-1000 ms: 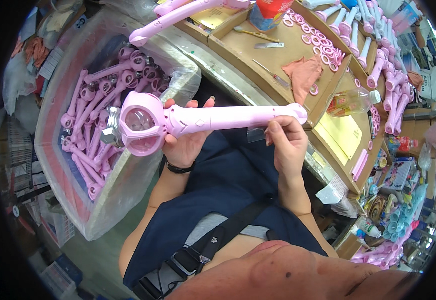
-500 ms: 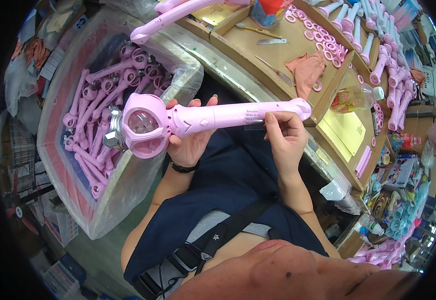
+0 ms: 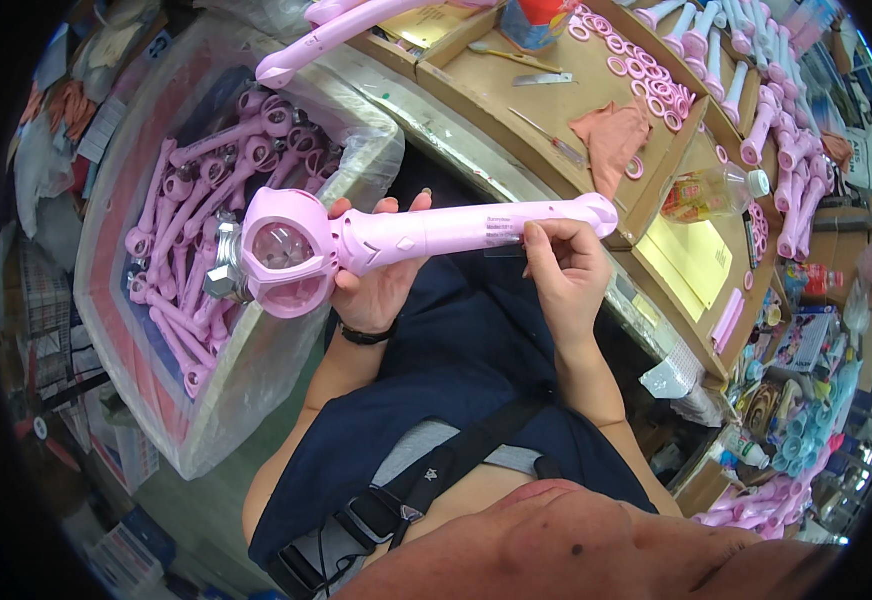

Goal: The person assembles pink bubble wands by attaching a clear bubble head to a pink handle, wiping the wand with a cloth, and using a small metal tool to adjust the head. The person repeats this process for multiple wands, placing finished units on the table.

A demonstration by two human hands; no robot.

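A pink toy wand (image 3: 436, 235) lies level across in front of me, its round head with a clear ball and silver end piece to the left. My left hand (image 3: 381, 285) is closed around the handle just below the head, fingertips showing over the far side. At the handle's right part, my right hand (image 3: 566, 265) pinches a small clear label (image 3: 503, 236) with dark print between thumb and forefinger. The label lies against the handle, and its lower edge hangs past the wand's near side. Part of it is hidden under my thumb.
On the left, a plastic-lined bin (image 3: 186, 440) holds several similar wands. A cardboard tray (image 3: 516, 100) on the bench carries pink rings, a brush, a blade and an orange cloth (image 3: 611, 140). Beside it lie a clear bottle (image 3: 711, 192) and yellow sheets (image 3: 684, 265). More pink handles (image 3: 791, 165) stand far right.
The wand and both hands have shifted very slightly left. My right thumb stays at the label, which now looks flatter against the handle.
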